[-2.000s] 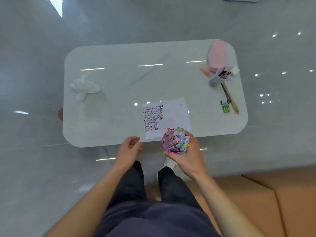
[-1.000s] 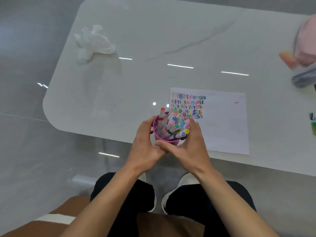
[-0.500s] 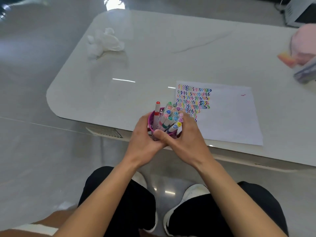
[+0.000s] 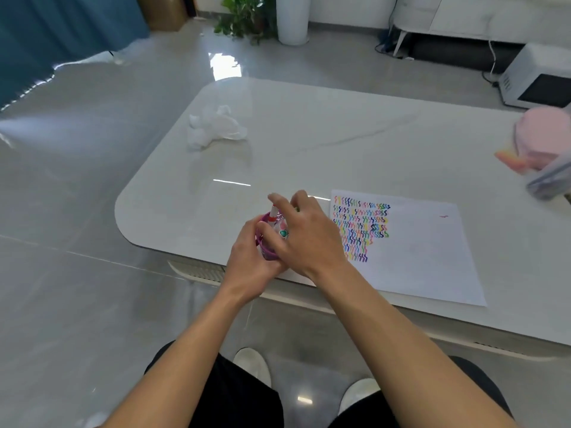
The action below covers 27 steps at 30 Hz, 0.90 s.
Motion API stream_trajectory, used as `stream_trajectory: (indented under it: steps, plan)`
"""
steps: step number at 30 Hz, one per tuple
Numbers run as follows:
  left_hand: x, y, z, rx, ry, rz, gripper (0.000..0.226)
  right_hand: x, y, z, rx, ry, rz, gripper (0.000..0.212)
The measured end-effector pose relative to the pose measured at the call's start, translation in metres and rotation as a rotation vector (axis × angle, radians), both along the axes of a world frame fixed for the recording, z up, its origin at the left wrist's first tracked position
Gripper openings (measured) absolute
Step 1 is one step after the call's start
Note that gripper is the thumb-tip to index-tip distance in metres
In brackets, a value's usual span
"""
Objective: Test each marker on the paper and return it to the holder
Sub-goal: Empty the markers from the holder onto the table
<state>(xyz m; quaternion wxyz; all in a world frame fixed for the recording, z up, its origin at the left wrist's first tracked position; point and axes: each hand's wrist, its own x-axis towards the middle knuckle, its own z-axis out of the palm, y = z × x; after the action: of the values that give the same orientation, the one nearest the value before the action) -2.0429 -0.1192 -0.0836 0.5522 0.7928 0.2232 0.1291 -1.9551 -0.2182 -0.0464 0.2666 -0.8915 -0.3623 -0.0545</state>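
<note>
A magenta marker holder [image 4: 263, 246] full of markers stands near the front edge of the white table [image 4: 309, 143]. My left hand [image 4: 247, 261] grips the holder from the left. My right hand [image 4: 304, 234] lies over the marker tops with fingers spread, hiding most of them. A red-capped marker [image 4: 273, 212] sticks up above the rest by my right fingers; whether they pinch it cannot be told. The white paper [image 4: 414, 251] with rows of coloured squiggles lies to the right of the holder.
A crumpled white tissue [image 4: 213, 126] lies at the table's back left. A pink case [image 4: 543, 137] and a grey pouch [image 4: 550, 180] sit at the right edge. A microwave [image 4: 537, 78] and a plant [image 4: 244, 17] stand on the floor beyond.
The holder has come up from my lap side onto the table edge. My left hand took hold of it, and my right hand moved from its side to over the markers.
</note>
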Motion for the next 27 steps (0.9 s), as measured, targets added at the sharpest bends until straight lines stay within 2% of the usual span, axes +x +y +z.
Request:
stream_trajectory:
  steps: [4, 7, 16, 22, 27]
  plan:
    - [0.013, 0.014, -0.002, 0.027, -0.004, 0.020, 0.071, 0.016, 0.017, -0.010, 0.020, -0.172, 0.019, 0.027]
    - [0.020, 0.022, -0.003, 0.006, 0.013, 0.010, 0.068, 0.019, 0.026, -0.018, 0.020, -0.271, 0.031, 0.016]
    - [0.021, 0.035, -0.011, 0.003, 0.009, 0.009, 0.051, 0.021, 0.054, -0.024, -0.009, -0.274, -0.052, 0.016]
    - [0.019, 0.039, -0.010, -0.010, 0.002, 0.040, 0.057, 0.023, 0.070, -0.023, -0.031, -0.279, -0.094, 0.018]
    - [0.018, 0.045, -0.011, -0.011, 0.002, 0.052, 0.059, 0.029, 0.072, -0.022, 0.078, -0.234, -0.046, 0.019]
